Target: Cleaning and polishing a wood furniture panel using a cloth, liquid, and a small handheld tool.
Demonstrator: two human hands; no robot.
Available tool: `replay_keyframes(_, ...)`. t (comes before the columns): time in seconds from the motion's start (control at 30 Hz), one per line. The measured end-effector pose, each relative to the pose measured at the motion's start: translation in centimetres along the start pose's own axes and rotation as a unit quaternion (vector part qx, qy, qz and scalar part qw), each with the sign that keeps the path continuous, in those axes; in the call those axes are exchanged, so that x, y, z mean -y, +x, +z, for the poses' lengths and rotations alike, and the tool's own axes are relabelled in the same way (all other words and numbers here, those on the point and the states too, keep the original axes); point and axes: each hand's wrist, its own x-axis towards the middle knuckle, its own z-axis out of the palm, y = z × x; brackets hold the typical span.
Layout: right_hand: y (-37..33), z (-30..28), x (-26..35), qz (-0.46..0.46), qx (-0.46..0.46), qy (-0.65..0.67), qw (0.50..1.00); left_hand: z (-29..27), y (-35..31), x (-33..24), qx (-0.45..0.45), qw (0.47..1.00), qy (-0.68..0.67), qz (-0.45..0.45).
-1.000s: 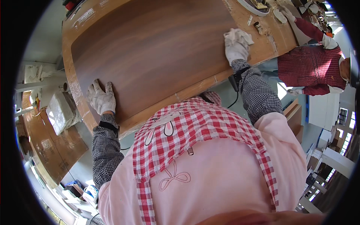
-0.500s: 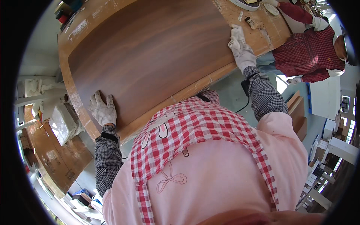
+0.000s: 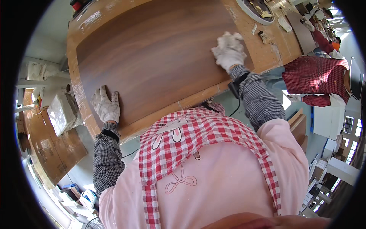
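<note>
A large brown wood-grain board (image 3: 152, 57) lies flat on a work table. On its near left corner rests my left hand (image 3: 106, 105), in a white work glove with greyish stains, fingers spread. My right hand (image 3: 229, 49), gloved the same way, is over the board's right part, inward of the right edge. Its fingers look apart and slightly bent, a little blurred, and I see nothing held. Checked sleeve covers are on both my forearms, and a dark band with a small dark box (image 3: 234, 90) and cable is at my right wrist.
The table's rim (image 3: 282, 51) carries a small dark-and-white object (image 3: 262, 37) and a round white-rimmed container (image 3: 263, 19). A person in a red checked apron (image 3: 316, 74) stands at the right. A plastic-wrapped bundle (image 3: 63, 114) and a brown sheet (image 3: 57, 152) are at the left.
My right hand has moved from the board's right edge inward onto its surface. My left hand stays on the near left corner. The view has shifted slightly, and the person's far arm has shifted.
</note>
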Motion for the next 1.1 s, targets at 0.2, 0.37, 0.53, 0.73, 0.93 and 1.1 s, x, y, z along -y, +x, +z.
replay_keyframes(0.2,-10.8,2.7,12.5,-0.558,0.038,-0.078,0.826,0.7,-0.2,0.5,0.019,1.000,0.001,-0.010)
replay_keyframes(0.37,-1.4,8.0,5.6,-0.473,-0.203,-0.060,0.855,0.8,-0.1,0.5,-0.006,1.000,-0.011,-0.002)
replay_keyframes(0.53,10.6,7.0,-4.1,-0.049,-0.215,0.205,0.954,-1.3,0.6,0.1,0.012,0.998,-0.056,0.018)
replay_keyframes(0.73,3.0,3.0,16.6,-0.206,-0.079,0.097,0.971,-0.6,-0.4,0.4,-0.004,0.999,-0.035,-0.003)
replay_keyframes(0.93,-7.4,11.9,26.9,-0.656,-0.191,0.183,0.707,0.6,-0.8,1.2,0.016,0.998,-0.058,0.029)
replay_keyframes(1.1,6.4,3.6,22.1,-0.390,-0.025,0.106,0.914,-0.2,-5.1,4.5,0.070,0.995,-0.069,-0.001)
